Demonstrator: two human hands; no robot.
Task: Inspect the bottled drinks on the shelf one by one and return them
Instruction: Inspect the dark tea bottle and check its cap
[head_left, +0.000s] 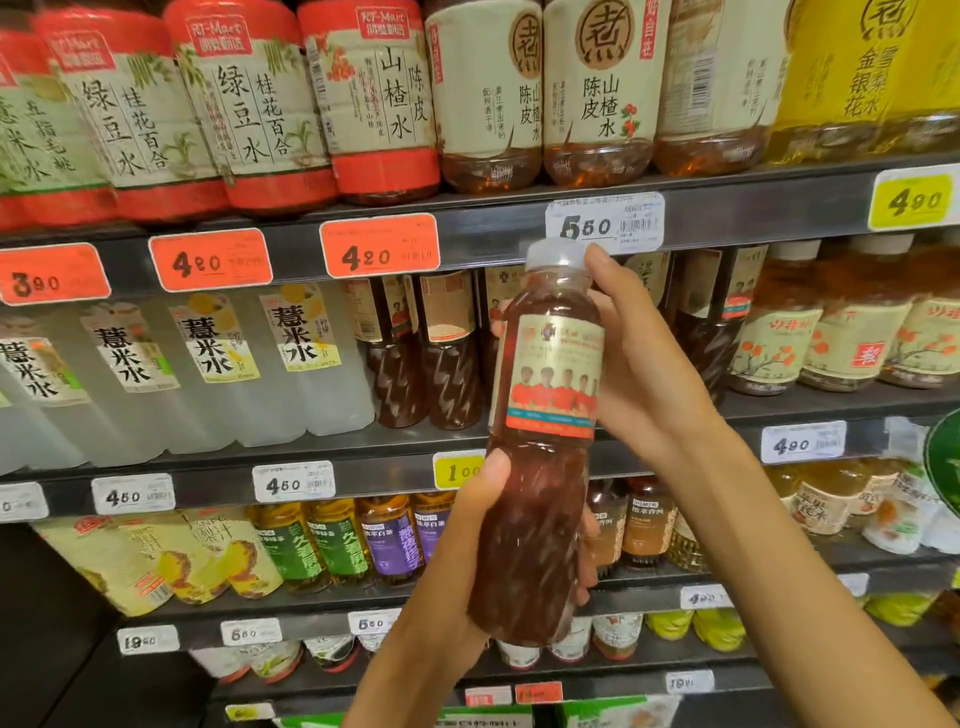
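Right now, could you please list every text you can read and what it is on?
"RT-Mart": red-topped bottle.
"山楂陈皮水": cream-label bottle.
"薏米水": clear bottle.
"5.50": white price tag.
"4.20": orange price tag.
Held bottle label: too blurred.

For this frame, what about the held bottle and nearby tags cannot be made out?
Head view only:
- held bottle: label text blurred and too small; back hidden.
- left hand: fingers mostly behind the bottle.
- yellow price tag: digits after "1" covered by bottle and thumb.
- right hand: fingertips mostly hidden behind the bottle.
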